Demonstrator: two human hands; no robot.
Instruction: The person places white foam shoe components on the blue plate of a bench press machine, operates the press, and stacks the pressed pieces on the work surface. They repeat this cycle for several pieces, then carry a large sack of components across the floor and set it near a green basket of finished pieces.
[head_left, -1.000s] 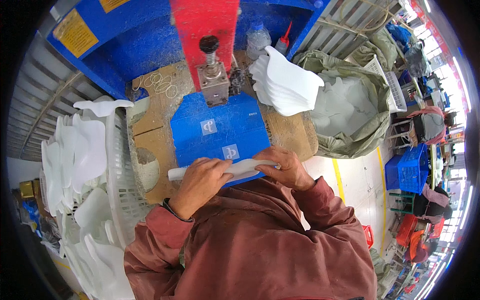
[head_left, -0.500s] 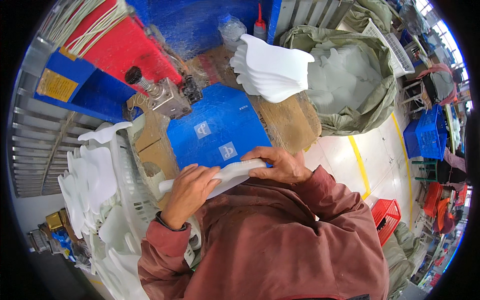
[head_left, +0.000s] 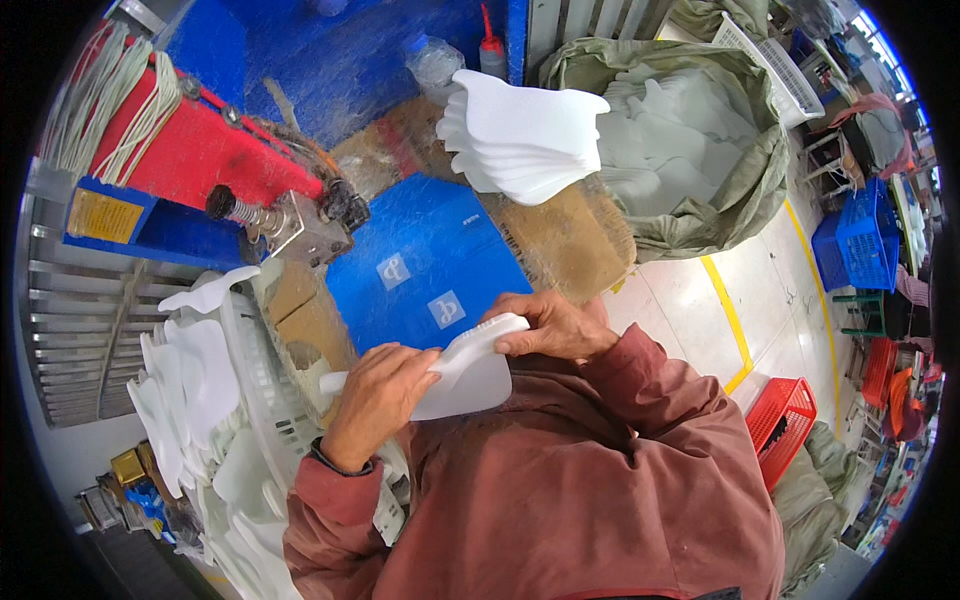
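Between my two hands is a white, curved, smooth piece (head_left: 468, 385) with a thick edge, tilted so its broad face shows. My left hand (head_left: 383, 392) is closed around its left part, and a narrow end sticks out past the fingers. My right hand (head_left: 548, 325) pinches the upper right corner between thumb and fingers. Beyond them lies a blue sheet (head_left: 420, 240) on the cardboard-covered work surface. At its far right a stack of similar white pieces (head_left: 525, 130) leans in a fan.
To the left, a red and blue machine (head_left: 170, 125) has a metal head (head_left: 300, 225) over the surface. A white basket (head_left: 262, 370) holds many white pieces (head_left: 195, 370). A green sack (head_left: 690, 235) of white pieces stands at the far right; a red basket (head_left: 785, 425) sits on the floor.
The white piece has been tilted, so more of its broad face shows below my hands. Both hands keep hold of it. My view has shifted slightly.
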